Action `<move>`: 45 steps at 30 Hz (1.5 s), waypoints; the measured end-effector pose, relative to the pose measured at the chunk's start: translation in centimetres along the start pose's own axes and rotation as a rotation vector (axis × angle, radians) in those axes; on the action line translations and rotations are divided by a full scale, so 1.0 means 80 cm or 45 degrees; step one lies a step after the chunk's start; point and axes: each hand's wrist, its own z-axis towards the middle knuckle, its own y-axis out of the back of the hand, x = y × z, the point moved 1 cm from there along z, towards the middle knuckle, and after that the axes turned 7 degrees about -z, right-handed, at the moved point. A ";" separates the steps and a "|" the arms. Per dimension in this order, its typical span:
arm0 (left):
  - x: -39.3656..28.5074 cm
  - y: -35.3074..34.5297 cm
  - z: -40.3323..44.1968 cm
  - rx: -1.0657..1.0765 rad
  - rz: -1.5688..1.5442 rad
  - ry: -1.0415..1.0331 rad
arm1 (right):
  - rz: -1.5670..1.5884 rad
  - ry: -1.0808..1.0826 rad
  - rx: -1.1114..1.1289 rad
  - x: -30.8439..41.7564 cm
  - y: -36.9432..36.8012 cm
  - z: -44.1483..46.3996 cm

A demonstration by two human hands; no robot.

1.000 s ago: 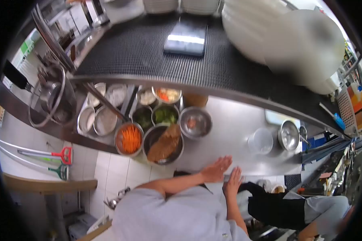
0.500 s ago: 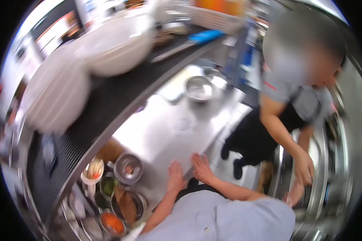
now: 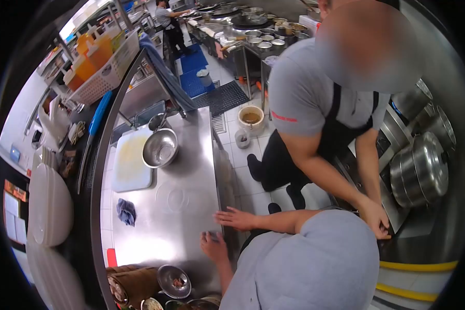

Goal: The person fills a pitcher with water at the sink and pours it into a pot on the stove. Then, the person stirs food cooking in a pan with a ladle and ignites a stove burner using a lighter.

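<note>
"What's the surface here?"

"A steel tabletop (image 3: 191,175) in a tight kitchen. The view has swung along it towards a co-worker (image 3: 320,98). Both of the wearer's hands are still at its near edge, so the swing brought no pick-up that I can see."

"And the grip?"

"Right hand (image 3: 236,218): palm down, fingers spread at the edge, pinching nothing. Left hand (image 3: 215,250): just beside it, fingers over the edge. There's a dark patch by the fingertips, and I can't tell whether they hold anything."

"What's nearest?"

"A clear round item (image 3: 174,199), mid-tabletop, apart from both hands. A metal bowl with scraps (image 3: 174,281) sits at the left end, beside a brown bundle (image 3: 134,285)."

"Farther over?"

"A crumpled blue cloth (image 3: 126,212) near the far edge. At the far right corner, a white cutting board (image 3: 132,163), with an upright steel bowl (image 3: 160,148) overlapping its side in view."

"Beyond that?"

"A blue-handled tool (image 3: 99,113) on the shelf, then orange bottles (image 3: 103,50) in a white basket (image 3: 107,77). Past the tabletop's right end, another person (image 3: 168,23), well away."

"Any brands or labels?"

"Red lettering (image 3: 284,118) on the co-worker's sleeve, too small to read. No brand I can make out."
</note>
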 end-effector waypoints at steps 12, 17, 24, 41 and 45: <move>-0.053 -0.033 0.091 0.303 0.246 -0.447 | 0.348 -1.488 0.912 -0.166 -0.077 -0.161; -0.066 -0.033 0.096 0.369 0.232 -0.343 | 0.383 -1.415 0.805 -0.214 -0.151 -0.173; -0.062 -0.065 0.109 0.237 0.450 -0.252 | 0.538 -1.323 0.739 -0.251 -0.194 -0.094; -0.171 -0.079 0.297 1.032 0.746 0.504 | 0.619 -1.765 0.553 -0.576 -0.165 -0.187; -0.219 -0.111 0.362 1.036 0.702 0.352 | 0.236 -1.365 0.631 -0.636 -0.158 -0.196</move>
